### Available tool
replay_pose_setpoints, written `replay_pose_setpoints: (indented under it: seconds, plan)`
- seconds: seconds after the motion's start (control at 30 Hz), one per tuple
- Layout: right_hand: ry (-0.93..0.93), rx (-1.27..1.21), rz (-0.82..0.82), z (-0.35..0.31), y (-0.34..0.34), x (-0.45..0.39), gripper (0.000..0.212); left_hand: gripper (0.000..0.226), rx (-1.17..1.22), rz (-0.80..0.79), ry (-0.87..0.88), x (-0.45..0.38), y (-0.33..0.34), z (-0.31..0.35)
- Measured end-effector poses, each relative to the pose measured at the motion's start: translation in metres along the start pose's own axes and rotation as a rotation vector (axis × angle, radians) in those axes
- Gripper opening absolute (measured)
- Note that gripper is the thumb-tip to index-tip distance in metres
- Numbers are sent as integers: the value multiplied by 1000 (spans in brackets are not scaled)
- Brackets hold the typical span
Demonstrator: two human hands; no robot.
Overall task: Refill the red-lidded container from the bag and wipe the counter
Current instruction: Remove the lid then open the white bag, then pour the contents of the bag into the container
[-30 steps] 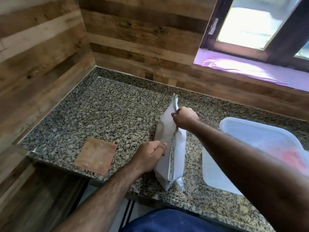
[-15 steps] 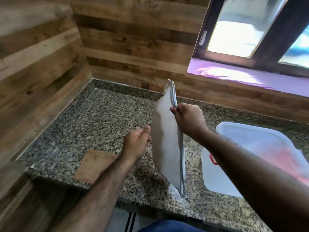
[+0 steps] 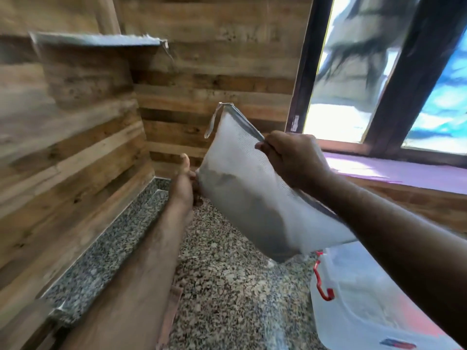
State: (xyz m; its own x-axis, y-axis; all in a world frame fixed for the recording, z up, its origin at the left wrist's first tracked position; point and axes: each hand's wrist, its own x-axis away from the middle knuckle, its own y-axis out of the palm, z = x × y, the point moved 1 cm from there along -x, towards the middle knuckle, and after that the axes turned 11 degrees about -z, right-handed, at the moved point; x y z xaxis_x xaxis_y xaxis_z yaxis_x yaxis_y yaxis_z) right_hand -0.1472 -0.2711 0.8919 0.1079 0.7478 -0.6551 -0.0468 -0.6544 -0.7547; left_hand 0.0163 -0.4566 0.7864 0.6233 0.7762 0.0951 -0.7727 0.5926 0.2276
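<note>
Wood-plank wall (image 3: 75, 173) fills the left and top of the frame, blurred; a grey ledge (image 3: 96, 41) juts from it at upper left, its underside hard to read. Window (image 3: 379, 72) takes the upper right, cut off by the top and right edges, with a purple sill (image 3: 404, 170) below it. Granite counter (image 3: 227, 286) runs from centre down to the bottom edge, with a raised granite strip along the left wall; bare stone between the forearms. Bag (image 3: 252, 198), white and translucent, is in the air at frame centre, tilted, top corner up-left, bottom corner low-right just above the container; dark contents inside are smeared, cannot tell what. Container (image 3: 353, 299) sits at lower right, translucent with a red clip (image 3: 323, 281), mostly cut off by the right forearm and the frame edge; red lid shows only as a pinkish blur. Right hand (image 3: 295, 157) reaches in from the right, fingers curled, pinching the bag's upper edge. Left hand (image 3: 185, 183) comes up from the bottom, mostly edge-on, holding the bag's left edge; thumb sticks up, fingers hidden behind the bag. Brownish cloth (image 3: 171, 314) peeks out beside the left forearm, mostly hidden.
</note>
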Motion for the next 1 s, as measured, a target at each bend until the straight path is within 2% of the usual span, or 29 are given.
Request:
replay_pose_setpoints:
  seconds: [0.07,0.13,0.2,0.33,0.47,0.63,0.73,0.83,1.0]
  plan:
    - [-37,-5,37,-2,-12,-7,33,82,-51,-78,-144,3,-8,12]
    - [-80,-15,43,-4,-21,-11,30,78,-109,-109,-298,5,-18,16]
    - [-118,-14,33,-5,-28,-13,29,70,-113,-168,-349,9,-24,13]
    - [-138,-8,46,-5,-39,-11,34,58,30,-157,-183,15,-28,6]
    - [-131,-50,53,2,-46,-2,34,48,32,-151,-101,30,-21,12]
    - [-62,-114,53,30,-65,20,37,60,119,-204,23,55,8,42]
    - [-19,-135,69,49,-77,35,40,45,75,-207,41,53,21,65]
    - [18,-169,73,73,-89,47,40,47,3,-192,58,52,42,87]
    - [48,-195,25,104,-110,69,35,56,-56,-274,98,59,85,120]
